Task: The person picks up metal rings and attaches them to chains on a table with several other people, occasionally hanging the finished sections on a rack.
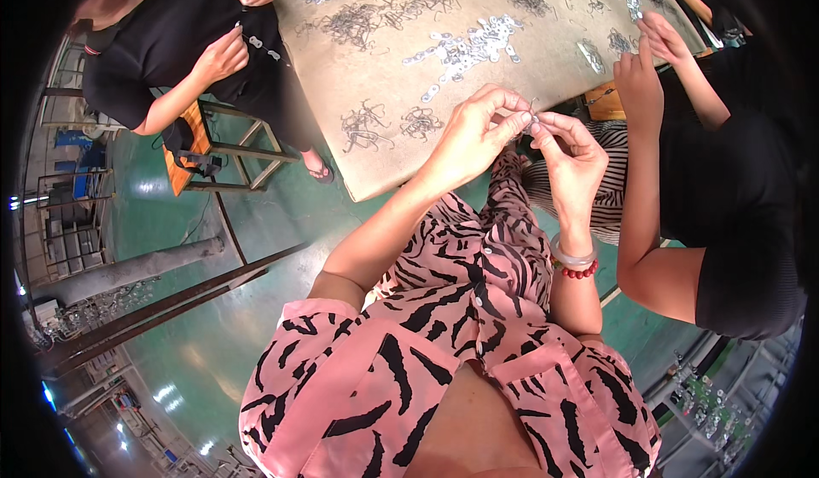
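The left hand [478, 133] and right hand [573, 156] meet at the near edge of the tabletop [320, 86], each grip closed in a thumb-and-finger pinch on a small metal piece [534, 112]; it sits between the fingertips, too small for its shape to be told. Two heaps of dark wire pieces [365, 127] lie near the left hand, with silvery plates [473, 47] scattered beyond. A bangle [573, 257] and a red bead bracelet [576, 272] circle the right wrist
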The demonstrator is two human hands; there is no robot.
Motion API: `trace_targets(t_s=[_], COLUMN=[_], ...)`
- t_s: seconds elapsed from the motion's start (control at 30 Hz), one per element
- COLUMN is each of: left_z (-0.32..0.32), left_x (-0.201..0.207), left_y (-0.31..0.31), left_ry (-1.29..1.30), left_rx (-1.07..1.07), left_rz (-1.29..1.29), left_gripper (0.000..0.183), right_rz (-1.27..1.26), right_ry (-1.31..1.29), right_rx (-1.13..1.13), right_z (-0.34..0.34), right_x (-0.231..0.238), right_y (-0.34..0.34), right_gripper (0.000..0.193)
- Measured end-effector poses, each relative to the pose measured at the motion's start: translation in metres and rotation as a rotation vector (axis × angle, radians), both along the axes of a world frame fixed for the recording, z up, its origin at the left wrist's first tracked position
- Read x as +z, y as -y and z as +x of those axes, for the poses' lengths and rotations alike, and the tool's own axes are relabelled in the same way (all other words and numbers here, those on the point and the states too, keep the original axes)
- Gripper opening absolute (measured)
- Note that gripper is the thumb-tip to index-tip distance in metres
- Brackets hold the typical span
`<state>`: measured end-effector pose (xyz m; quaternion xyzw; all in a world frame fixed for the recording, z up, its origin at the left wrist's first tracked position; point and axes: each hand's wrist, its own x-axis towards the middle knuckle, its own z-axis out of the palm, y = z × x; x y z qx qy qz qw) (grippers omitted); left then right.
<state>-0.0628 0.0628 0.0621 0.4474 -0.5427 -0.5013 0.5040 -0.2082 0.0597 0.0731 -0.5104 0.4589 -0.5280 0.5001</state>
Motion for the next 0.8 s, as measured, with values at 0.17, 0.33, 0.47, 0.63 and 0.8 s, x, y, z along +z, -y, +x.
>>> trace_targets(t_s=[0.17,0.33,0.47,0.63,0.8], left_z=[-0.011,-0.014,-0.018,-0.021,-0.029], left_x=[-0.001,-0.001,-0.001,-0.003,0.002], left_y=[0.000,0.013,0.016,0.015,0.010], left_ry=[-0.045,-0.025,-0.077,-0.019,0.048], left_rx=[0.076,0.058,0.066,0.064,0.039], left_rz=[0.057,-0.048,-0.067,0.023,0.037], left_gripper=[0.018,0.014,0.012,0.010,0.011], right_rz=[-0.077,-0.152,-0.118,-0.109,-0.377], right_ry=[-0.110,-0.096,0.024,-0.189,-0.807], right_rx=[-0.037,-0.071,-0.093,-0.048,-0.078], right_z=[0.001,-0.005,-0.018,-0.006,0.010], right_x=[-0.006,-0.002,-0.013,-0.065,-0.106], right_y=[-0.004,0.007,0.028,0.104,0.172], right_gripper=[0.014,0.016,0.016,0.019,0.022])
